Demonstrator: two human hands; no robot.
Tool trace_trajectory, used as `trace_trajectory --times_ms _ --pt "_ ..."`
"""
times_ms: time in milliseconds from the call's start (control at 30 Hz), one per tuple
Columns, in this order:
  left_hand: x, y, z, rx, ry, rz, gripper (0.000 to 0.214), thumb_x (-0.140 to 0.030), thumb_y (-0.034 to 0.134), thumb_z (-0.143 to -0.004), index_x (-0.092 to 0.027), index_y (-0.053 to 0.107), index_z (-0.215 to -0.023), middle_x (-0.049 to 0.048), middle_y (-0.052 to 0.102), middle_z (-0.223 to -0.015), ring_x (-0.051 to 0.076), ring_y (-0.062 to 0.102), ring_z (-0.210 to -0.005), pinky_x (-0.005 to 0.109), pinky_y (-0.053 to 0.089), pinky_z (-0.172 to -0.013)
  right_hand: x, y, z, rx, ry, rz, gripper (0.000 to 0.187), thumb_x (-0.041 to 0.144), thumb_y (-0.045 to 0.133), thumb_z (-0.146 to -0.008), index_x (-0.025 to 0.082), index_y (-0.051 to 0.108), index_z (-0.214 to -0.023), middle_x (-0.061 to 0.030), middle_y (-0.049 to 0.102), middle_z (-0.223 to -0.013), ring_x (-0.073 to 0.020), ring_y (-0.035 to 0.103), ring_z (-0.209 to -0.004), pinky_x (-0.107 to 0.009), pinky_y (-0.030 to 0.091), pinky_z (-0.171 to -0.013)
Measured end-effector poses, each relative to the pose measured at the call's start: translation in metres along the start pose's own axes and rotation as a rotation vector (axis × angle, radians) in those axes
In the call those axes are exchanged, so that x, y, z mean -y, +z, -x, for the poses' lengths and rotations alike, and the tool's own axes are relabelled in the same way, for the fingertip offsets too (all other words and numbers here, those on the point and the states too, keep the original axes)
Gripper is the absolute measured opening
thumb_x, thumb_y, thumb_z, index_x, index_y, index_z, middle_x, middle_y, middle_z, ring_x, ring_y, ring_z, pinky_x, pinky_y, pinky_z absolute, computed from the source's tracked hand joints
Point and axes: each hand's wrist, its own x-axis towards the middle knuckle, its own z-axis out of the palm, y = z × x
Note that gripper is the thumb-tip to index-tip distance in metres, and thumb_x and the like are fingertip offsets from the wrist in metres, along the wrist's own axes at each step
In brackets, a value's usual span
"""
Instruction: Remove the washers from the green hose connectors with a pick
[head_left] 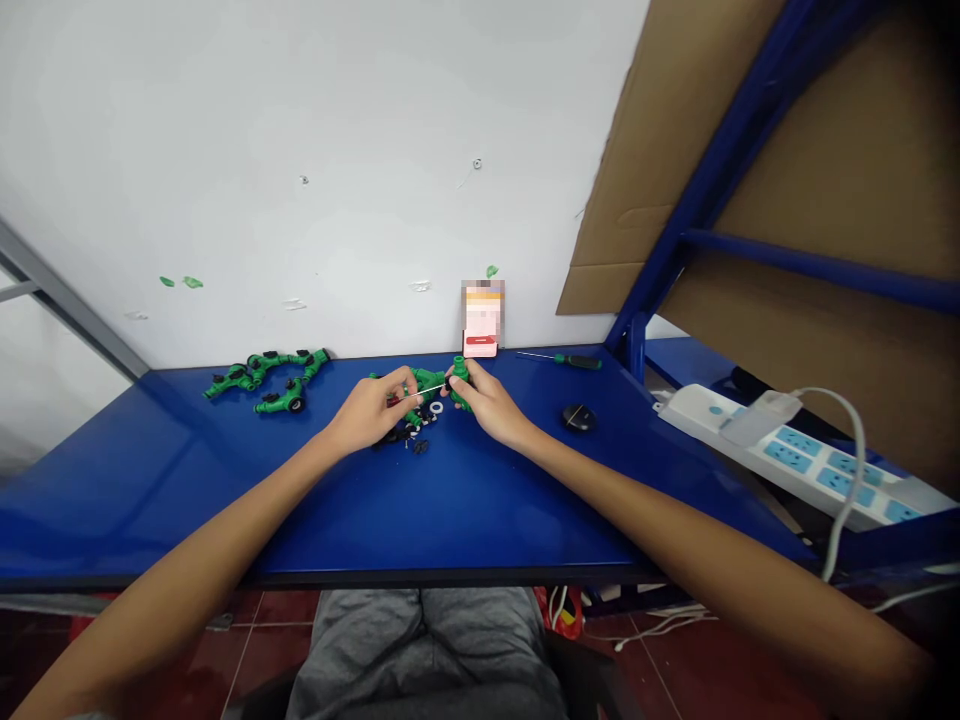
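My left hand [373,408] is closed around a small screwdriver whose thin metal shaft [429,391] points right. Most of its handle is hidden by my fingers. My right hand [482,398] grips a green plastic hose fitting [459,367] with a black part facing the shaft's tip. Whether the tip touches it I cannot tell. Behind and below my hands lie more green fittings [429,379], a white ring [436,408] and small black parts [420,446], partly covered by my left hand.
Several green-and-black valve fittings [279,402] lie at the left back of the blue table [450,510]. A phone [481,325] leans on the wall. To the right are another screwdriver [579,362], a round black object [578,417] and a power strip [795,455] with a cable.
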Motion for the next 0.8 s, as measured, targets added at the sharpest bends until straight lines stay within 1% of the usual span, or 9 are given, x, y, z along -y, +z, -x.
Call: trace_trajectory --times_ms 67,167,233,333,467,567,633,733,800 --pt "0.000 -0.001 0.000 -0.018 0.028 -0.011 0.024 -0.038 0.060 -0.100 -0.020 0.058 -0.083 -0.0023 0.063 -0.073 0.015 0.054 -0.066 0.026 0.038 -0.067 0.001 0.001 0.001 0.004 -0.002 0.035 0.023 0.048 0.060 -0.099 0.025 0.059 -0.103 -0.0031 0.073 -0.093 -0.0219 0.064 -0.083 -0.035 0.053 -0.076" --pt "0.000 -0.002 -0.001 0.003 0.005 -0.032 0.028 -0.038 0.062 -0.098 -0.019 0.058 -0.078 -0.0027 0.060 -0.068 0.014 0.051 -0.062 0.026 0.035 -0.063 0.003 0.001 0.002 0.021 0.006 0.101 0.021 0.045 0.056 -0.101 0.025 0.058 -0.104 -0.0039 0.074 -0.096 -0.0227 0.065 -0.088 -0.036 0.053 -0.078" --pt "0.001 -0.003 -0.001 0.032 -0.020 -0.034 0.027 -0.038 0.061 -0.098 -0.019 0.061 -0.080 -0.0035 0.059 -0.064 0.013 0.049 -0.058 0.026 0.034 -0.062 0.005 0.002 0.003 0.033 0.007 0.138 0.020 0.044 0.053 -0.102 0.024 0.057 -0.106 -0.0046 0.074 -0.098 -0.0231 0.066 -0.089 -0.037 0.053 -0.080" --pt "0.003 -0.002 -0.001 0.074 -0.031 -0.052 0.030 -0.039 0.057 -0.101 -0.018 0.063 -0.079 -0.0022 0.062 -0.065 0.014 0.051 -0.058 0.027 0.033 -0.062 0.010 0.002 0.005 0.048 -0.006 0.172 0.020 0.043 0.051 -0.103 0.024 0.056 -0.107 -0.0058 0.075 -0.100 -0.0243 0.067 -0.092 -0.037 0.052 -0.081" --pt "0.004 0.000 0.000 0.112 -0.033 -0.075 0.032 -0.035 0.049 -0.103 -0.019 0.065 -0.081 -0.0011 0.063 -0.067 0.015 0.053 -0.059 0.028 0.033 -0.062 0.014 0.002 0.007 0.049 -0.021 0.204 0.021 0.044 0.050 -0.104 0.024 0.055 -0.106 -0.0052 0.073 -0.097 -0.0248 0.067 -0.092 -0.037 0.050 -0.080" --pt "0.003 0.001 0.000 0.082 -0.009 -0.047 0.021 -0.035 0.052 -0.103 -0.020 0.065 -0.095 -0.0036 0.060 -0.068 0.015 0.053 -0.059 0.027 0.035 -0.063 0.014 0.003 0.008 0.050 -0.021 0.235 0.023 0.046 0.050 -0.104 0.024 0.055 -0.104 -0.0042 0.072 -0.093 -0.0243 0.066 -0.088 -0.036 0.048 -0.079" --pt "0.002 0.002 0.000 0.054 0.016 -0.034 0.016 -0.036 0.058 -0.102 -0.021 0.062 -0.099 -0.0042 0.060 -0.072 0.014 0.054 -0.062 0.026 0.037 -0.064 0.014 0.003 0.008 0.057 -0.020 0.244 0.023 0.046 0.050 -0.104 0.024 0.054 -0.104 -0.0040 0.071 -0.093 -0.0236 0.065 -0.087 -0.036 0.048 -0.078" --pt "0.003 0.001 0.000 0.040 0.039 -0.054 0.020 -0.037 0.060 -0.102 -0.020 0.061 -0.092 -0.0025 0.065 -0.079 0.013 0.055 -0.064 0.026 0.037 -0.065 0.015 0.003 0.009 0.067 -0.023 0.254 0.023 0.046 0.048 -0.104 0.023 0.054 -0.105 -0.0039 0.071 -0.094 -0.0230 0.064 -0.086 -0.035 0.046 -0.078" --pt "0.003 0.001 -0.001 0.039 0.039 -0.077 0.026 -0.039 0.058 -0.103 -0.019 0.063 -0.087 -0.0017 0.066 -0.076 0.014 0.054 -0.062 0.026 0.037 -0.064 0.017 0.003 0.009 0.067 -0.028 0.256 0.023 0.045 0.048 -0.104 0.023 0.054 -0.105 -0.0038 0.070 -0.094 -0.0230 0.064 -0.087 -0.035 0.046 -0.079"
